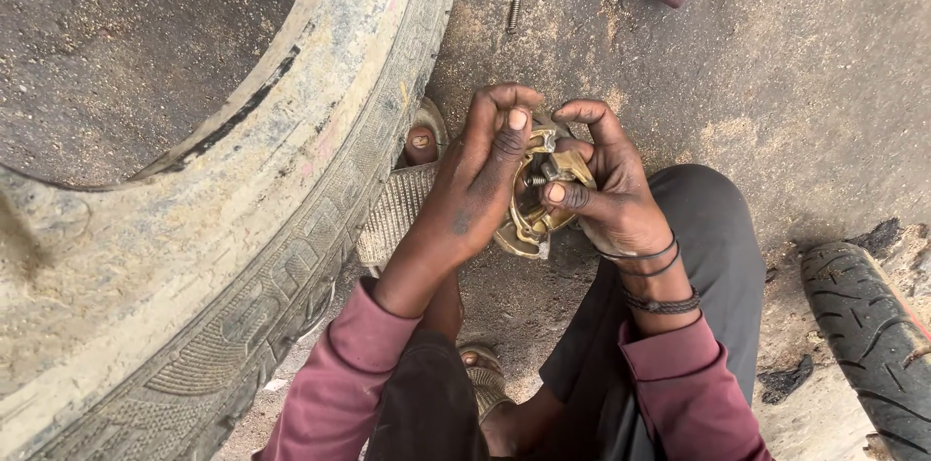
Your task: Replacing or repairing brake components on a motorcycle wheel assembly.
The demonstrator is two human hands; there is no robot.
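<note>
I see my left hand [477, 180] and right hand [603, 185] both gripping a brass-coloured round metal part [533, 214]; a big dusty tyre [242, 228] lies left of them.

Both hands [543, 185] together, fingers [504, 131] curled (wrists bent inward)

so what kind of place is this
Probably an outdoor roadside tyre or vehicle repair spot. A big worn tyre lies on bare oily dirt, a smaller tyre sits at the right, and both hands grip a brass-coloured metal part.
</note>
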